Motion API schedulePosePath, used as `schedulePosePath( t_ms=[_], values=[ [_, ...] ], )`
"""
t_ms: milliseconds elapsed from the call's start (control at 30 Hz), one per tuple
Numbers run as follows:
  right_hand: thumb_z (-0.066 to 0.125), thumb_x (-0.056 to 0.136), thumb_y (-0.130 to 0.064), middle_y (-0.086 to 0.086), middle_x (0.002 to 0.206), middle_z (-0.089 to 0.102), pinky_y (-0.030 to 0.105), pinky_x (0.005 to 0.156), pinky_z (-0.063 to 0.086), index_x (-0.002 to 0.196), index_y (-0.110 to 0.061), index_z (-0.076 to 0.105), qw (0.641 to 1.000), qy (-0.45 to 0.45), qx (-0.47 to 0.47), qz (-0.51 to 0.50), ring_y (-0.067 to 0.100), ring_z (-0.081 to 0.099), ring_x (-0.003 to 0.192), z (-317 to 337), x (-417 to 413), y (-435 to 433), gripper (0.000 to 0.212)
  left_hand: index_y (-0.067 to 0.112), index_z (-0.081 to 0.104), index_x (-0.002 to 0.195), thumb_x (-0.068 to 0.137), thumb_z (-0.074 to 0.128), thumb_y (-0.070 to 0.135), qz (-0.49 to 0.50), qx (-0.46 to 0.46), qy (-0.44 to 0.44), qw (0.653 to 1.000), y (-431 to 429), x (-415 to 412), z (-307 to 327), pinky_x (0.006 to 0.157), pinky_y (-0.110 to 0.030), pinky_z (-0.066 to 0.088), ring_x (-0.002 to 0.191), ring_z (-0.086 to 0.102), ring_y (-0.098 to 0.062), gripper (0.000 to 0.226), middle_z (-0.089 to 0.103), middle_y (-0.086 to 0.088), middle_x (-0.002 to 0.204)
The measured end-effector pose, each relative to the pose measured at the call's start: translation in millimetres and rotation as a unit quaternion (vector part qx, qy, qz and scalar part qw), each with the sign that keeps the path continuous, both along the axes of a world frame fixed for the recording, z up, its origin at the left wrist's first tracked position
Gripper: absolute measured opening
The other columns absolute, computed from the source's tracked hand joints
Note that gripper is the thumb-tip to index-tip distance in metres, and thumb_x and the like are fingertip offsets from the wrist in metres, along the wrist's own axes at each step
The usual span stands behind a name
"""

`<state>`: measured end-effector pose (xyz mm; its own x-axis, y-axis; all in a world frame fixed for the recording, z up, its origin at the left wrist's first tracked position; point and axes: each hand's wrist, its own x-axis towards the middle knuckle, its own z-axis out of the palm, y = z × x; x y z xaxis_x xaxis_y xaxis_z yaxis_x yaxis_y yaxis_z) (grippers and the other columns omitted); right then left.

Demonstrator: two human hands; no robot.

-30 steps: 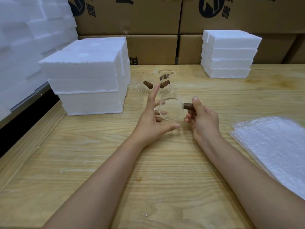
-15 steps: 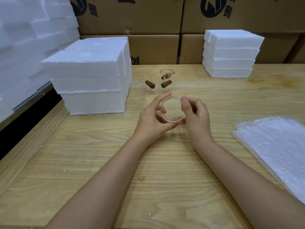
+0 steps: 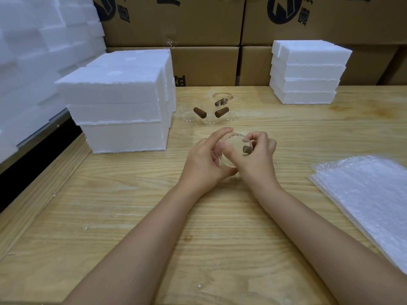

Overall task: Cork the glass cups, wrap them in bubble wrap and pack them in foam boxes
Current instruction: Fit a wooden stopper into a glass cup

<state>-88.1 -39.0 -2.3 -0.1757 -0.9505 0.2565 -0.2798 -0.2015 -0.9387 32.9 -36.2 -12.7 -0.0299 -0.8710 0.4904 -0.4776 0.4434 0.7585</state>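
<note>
A clear glass cup [image 3: 234, 148] is held above the table's middle, its round mouth facing me. My left hand [image 3: 206, 159] grips its left side with curled fingers. My right hand [image 3: 256, 159] curls round its right side, and a brown cork [image 3: 247, 149] shows through the glass by those fingers. Behind, three more glass cups [image 3: 209, 111] stand on the table with brown corks [image 3: 200, 112] sticking from them. A stack of bubble wrap sheets [image 3: 370, 199] lies at the right. Foam boxes [image 3: 119, 111] are stacked at the left.
A second, lower stack of foam pieces [image 3: 308, 71] sits at the back right. Cardboard cartons [image 3: 198, 29] line the back of the wooden table [image 3: 154, 216]. More foam blocks [image 3: 33, 51] pile up along the far left edge.
My left hand went from spread fingers to gripping the cup. My right hand brought the cork from beside the cup in against it, and both hands closed round the glass.
</note>
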Motion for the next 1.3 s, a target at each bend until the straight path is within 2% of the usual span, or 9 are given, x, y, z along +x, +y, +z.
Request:
schedulePosePath(
  t_ms=[100,200,300,433,567,700,900,1100,1300],
  values=[
    [0.082,0.055,-0.048,-0.002,0.115,0.028,0.037,0.102,0.039,0.111,-0.018,0.043,0.997,0.069,-0.015,0.0,0.023,0.04,0.114,3.0,1.7,4.2,0.074,0.05,0.055,0.116,0.056,0.077,0.025,-0.007,0.024,0.052,0.998,-0.4,0.8,0.6,0.058,-0.01,0.041,0.053,0.045,-0.002,0.068,0.049,0.015,0.062],
    [0.086,0.058,-0.039,-0.002,0.117,0.029,0.032,0.101,0.037,0.115,-0.016,0.045,0.991,0.114,-0.062,0.013,0.018,0.036,0.114,2.9,-0.3,5.7,0.073,0.049,0.057,0.115,0.061,0.086,0.016,-0.005,0.062,0.097,0.993,-3.6,3.0,0.8,0.064,-0.006,0.042,0.054,0.047,0.003,0.07,0.049,0.016,0.06],
    [0.086,0.062,-0.032,-0.006,0.115,0.031,0.021,0.094,0.039,0.11,-0.021,0.051,0.989,0.099,-0.09,0.058,0.018,0.044,0.113,1.8,-8.2,2.5,0.06,0.046,0.058,0.12,0.061,0.09,0.016,-0.019,0.1,0.141,0.985,-3.8,3.8,3.7,0.08,-0.027,0.056,0.066,0.055,-0.006,0.073,0.056,0.011,0.071],
    [0.084,0.067,-0.022,-0.013,0.107,0.033,0.012,0.083,0.038,0.106,-0.027,0.057,0.984,0.08,-0.115,0.111,0.004,0.051,0.097,0.5,-19.2,-5.6,0.048,0.037,0.055,0.129,0.058,0.083,0.021,-0.042,0.123,0.17,0.977,-2.0,5.3,7.9,0.092,-0.046,0.053,0.084,0.065,-0.034,0.078,0.066,-0.016,0.1],
    [0.077,0.076,-0.017,-0.014,0.102,0.035,0.013,0.082,0.041,0.105,-0.026,0.061,0.985,0.049,-0.109,0.126,-0.014,0.047,0.086,-2.0,-22.5,-11.2,0.035,0.038,0.054,0.13,0.057,0.09,0.027,-0.046,0.132,0.178,0.974,-3.3,8.1,6.9,0.092,-0.042,0.055,0.087,0.068,-0.03,0.082,0.064,-0.018,0.105],
    [0.07,0.082,-0.013,-0.011,0.1,0.038,0.007,0.075,0.041,0.103,-0.026,0.062,0.986,0.015,-0.11,0.123,-0.017,0.048,0.08,-2.1,-21.9,-11.9,0.026,0.042,0.054,0.129,0.064,0.09,0.017,-0.046,0.127,0.171,0.976,-6.4,10.8,2.1,0.076,-0.023,0.055,0.07,0.061,-0.007,0.079,0.057,-0.001,0.089],
    [0.065,0.088,-0.02,-0.008,0.095,0.044,0.002,0.071,0.039,0.082,-0.029,0.064,0.991,-0.017,-0.098,0.087,-0.019,0.05,0.078,0.5,-19.5,-11.2,0.01,0.053,0.052,0.121,0.063,0.09,0.02,-0.043,0.101,0.138,0.984,-6.4,8.5,2.2,0.07,-0.014,0.048,0.063,0.056,-0.005,0.077,0.053,0.003,0.085],
    [0.063,0.089,-0.035,-0.003,0.084,0.049,0.005,0.062,0.037,0.065,-0.021,0.054,0.996,-0.017,-0.083,0.003,-0.009,0.047,0.061,-2.0,-15.8,-11.6,0.029,0.06,0.047,0.114,0.062,0.09,0.024,-0.034,0.061,0.068,0.995,-3.6,3.0,0.9,0.069,-0.011,0.047,0.056,0.052,0.001,0.076,0.052,0.006,0.079],
    [0.067,0.08,-0.049,-0.005,0.086,0.049,0.005,0.065,0.037,0.068,-0.024,0.049,0.996,-0.023,-0.071,-0.047,-0.007,0.047,0.067,-1.7,-9.8,-5.8,0.033,0.049,0.052,0.122,0.061,0.089,0.027,-0.026,0.019,0.007,0.999,0.8,-1.5,2.9,0.065,-0.009,0.047,0.054,0.053,-0.006,0.074,0.051,0.01,0.076]
  ],
)
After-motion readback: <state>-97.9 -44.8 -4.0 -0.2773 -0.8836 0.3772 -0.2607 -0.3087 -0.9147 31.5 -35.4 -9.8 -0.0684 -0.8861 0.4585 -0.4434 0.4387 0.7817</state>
